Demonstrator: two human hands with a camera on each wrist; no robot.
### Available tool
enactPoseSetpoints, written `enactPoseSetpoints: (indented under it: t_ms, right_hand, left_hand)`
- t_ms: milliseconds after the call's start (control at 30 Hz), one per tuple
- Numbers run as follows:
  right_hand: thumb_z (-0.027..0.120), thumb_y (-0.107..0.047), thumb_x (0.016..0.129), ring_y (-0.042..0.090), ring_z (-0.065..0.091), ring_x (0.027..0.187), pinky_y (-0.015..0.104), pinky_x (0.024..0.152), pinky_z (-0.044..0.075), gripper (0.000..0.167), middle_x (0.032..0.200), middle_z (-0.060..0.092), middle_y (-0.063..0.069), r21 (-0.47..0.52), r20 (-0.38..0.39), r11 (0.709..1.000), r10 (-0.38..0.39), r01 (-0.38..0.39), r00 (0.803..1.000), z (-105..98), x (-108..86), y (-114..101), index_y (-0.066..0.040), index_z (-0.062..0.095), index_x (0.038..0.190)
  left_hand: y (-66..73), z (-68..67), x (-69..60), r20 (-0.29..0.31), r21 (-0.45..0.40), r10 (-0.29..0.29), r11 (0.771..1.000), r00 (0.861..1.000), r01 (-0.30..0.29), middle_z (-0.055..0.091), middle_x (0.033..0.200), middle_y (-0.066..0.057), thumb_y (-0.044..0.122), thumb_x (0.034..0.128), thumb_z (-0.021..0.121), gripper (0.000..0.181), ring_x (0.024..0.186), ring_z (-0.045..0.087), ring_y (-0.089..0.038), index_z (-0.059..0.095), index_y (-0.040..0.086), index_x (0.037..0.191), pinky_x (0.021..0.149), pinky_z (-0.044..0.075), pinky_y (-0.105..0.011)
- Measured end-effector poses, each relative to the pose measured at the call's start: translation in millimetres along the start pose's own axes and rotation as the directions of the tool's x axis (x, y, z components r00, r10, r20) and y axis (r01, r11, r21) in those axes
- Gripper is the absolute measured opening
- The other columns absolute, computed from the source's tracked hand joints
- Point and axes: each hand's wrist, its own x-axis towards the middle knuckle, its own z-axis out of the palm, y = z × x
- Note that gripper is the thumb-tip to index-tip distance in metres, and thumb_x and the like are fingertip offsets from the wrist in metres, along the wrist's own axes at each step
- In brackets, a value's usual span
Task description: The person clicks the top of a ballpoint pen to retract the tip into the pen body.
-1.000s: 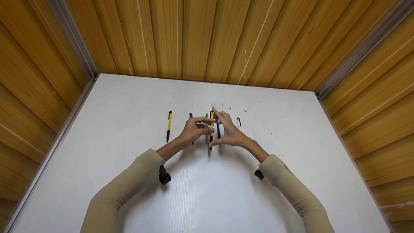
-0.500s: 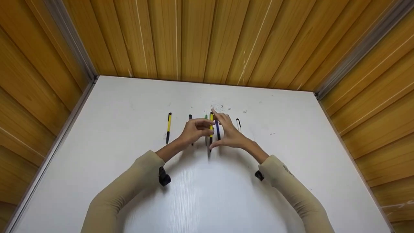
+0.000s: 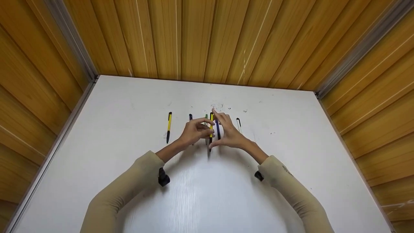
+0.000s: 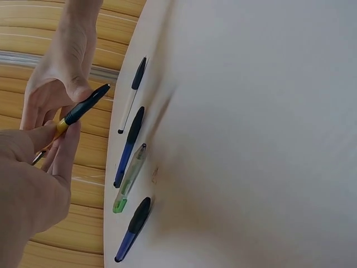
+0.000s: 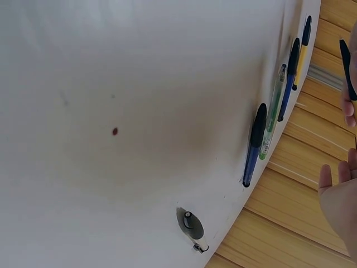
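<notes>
We are pinching a yellow pen (image 3: 211, 126) mid-barrel with our left hand (image 3: 192, 132), ideally lightly. At its three o'clock, we are holding our right hand (image 3: 230, 133) spread.

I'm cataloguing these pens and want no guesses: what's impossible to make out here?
Right wrist: lettering on the clear-and-green plastic pen, too small to read.
Head: that pen's middle, partly behind the left hand's grip.
Left wrist: most yellow barrel of the held yellow-and-black plastic pen, covered by the left fingers.
Head: lower part of the white-and-black plastic pen, behind the right hand's grip.
</notes>
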Motion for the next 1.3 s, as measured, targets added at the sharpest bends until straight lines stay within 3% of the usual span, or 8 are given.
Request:
enactPoseSetpoints:
  t_ms: [100, 267, 500, 700, 933, 1100, 1300]
  right_hand:
    - [0.101, -0.031, 0.058, 0.035, 0.038, 0.129, 0.055, 0.112, 0.04, 0.139, 0.141, 0.045, 0.016, 0.005, 0.003, 1.0, 0.007, -0.007, 1.0, 0.2, -1.7, 1.0, -0.002, 0.014, 0.163]
    - [0.101, -0.031, 0.057, 0.045, 0.04, 0.127, 0.054, 0.108, 0.042, 0.139, 0.14, 0.044, 0.017, 0.018, -0.008, 1.0, 0.019, -0.019, 1.0, -0.3, -3.2, 1.5, -0.005, 0.014, 0.164]
    - [0.101, -0.028, 0.057, 0.033, 0.037, 0.134, 0.056, 0.116, 0.037, 0.139, 0.145, 0.043, 0.017, 0.019, -0.031, 0.999, 0.031, -0.03, 0.999, -0.9, -3.1, 2.3, -0.003, 0.015, 0.163]
    - [0.101, -0.027, 0.058, 0.035, 0.038, 0.135, 0.057, 0.116, 0.038, 0.138, 0.148, 0.042, 0.016, 0.028, -0.04, 0.999, 0.031, -0.03, 0.999, -1.8, -3.7, 3.0, -0.004, 0.015, 0.163]
    - [0.101, -0.026, 0.057, 0.032, 0.038, 0.133, 0.058, 0.115, 0.038, 0.137, 0.146, 0.044, 0.017, 0.021, -0.052, 1.0, 0.011, -0.01, 0.999, -2.2, -4.2, 3.8, -0.003, 0.016, 0.163]
    - [0.102, -0.024, 0.056, 0.031, 0.039, 0.131, 0.057, 0.114, 0.038, 0.138, 0.144, 0.046, 0.017, 0.031, -0.057, 0.999, 0.01, -0.009, 0.998, -1.2, -4.2, 4.3, -0.002, 0.017, 0.163]
    - [0.101, -0.028, 0.058, 0.03, 0.038, 0.128, 0.056, 0.11, 0.04, 0.138, 0.142, 0.046, 0.016, 0.042, -0.054, 0.999, 0.008, -0.006, 0.998, -0.2, -4.8, 4.5, -0.004, 0.015, 0.163]
  left_hand:
    - [-2.2, 0.5, -1.7, 0.025, -0.02, -0.01, 1.0, 1.0, 0.01, 0.072, 0.11, -0.031, -0.001, 0.0946, 0.069, 0.035, 0.097, 0.077, -0.029, 0.061, -0.01, 0.127, 0.086, 0.064, -0.037]
    - [-4.1, 0.5, -4.8, 0.053, 0.036, -0.014, 0.999, 0.998, 0.012, 0.074, 0.117, -0.022, 0.001, 0.094, 0.07, 0.036, 0.103, 0.075, -0.023, 0.064, -0.008, 0.128, 0.09, 0.062, -0.029]
    - [-5.7, 0.9, -5.9, 0.105, -0.007, 0.016, 1.0, 0.994, -0.015, 0.064, 0.127, -0.033, -0.001, 0.0988, 0.063, 0.037, 0.107, 0.074, -0.025, 0.057, -0.013, 0.133, 0.089, 0.061, -0.027]
    - [-3.9, 2.3, -5.2, 0.095, -0.026, 0.0, 1.0, 0.996, 0.002, 0.062, 0.132, -0.033, 0.0, 0.0982, 0.063, 0.039, 0.107, 0.074, -0.025, 0.057, -0.011, 0.135, 0.091, 0.062, -0.031]
    - [-3.3, 2.1, -4.4, 0.098, 0.028, 0.056, 0.998, 0.994, -0.059, 0.065, 0.125, -0.031, 0.002, 0.0986, 0.064, 0.035, 0.103, 0.074, -0.028, 0.058, -0.008, 0.132, 0.088, 0.063, -0.033]
    - [-4.6, 2.8, -2.0, 0.108, 0.008, 0.06, 0.998, 0.992, -0.061, 0.064, 0.12, -0.032, -0.001, 0.0976, 0.064, 0.038, 0.1, 0.073, -0.023, 0.052, -0.009, 0.133, 0.089, 0.064, -0.037]
    - [-5.9, 1.8, -2.1, 0.102, 0.031, 0.066, 0.997, 0.993, -0.07, 0.067, 0.116, -0.029, 0.0, 0.0963, 0.067, 0.044, 0.103, 0.074, -0.03, 0.049, -0.002, 0.136, 0.088, 0.064, -0.037]
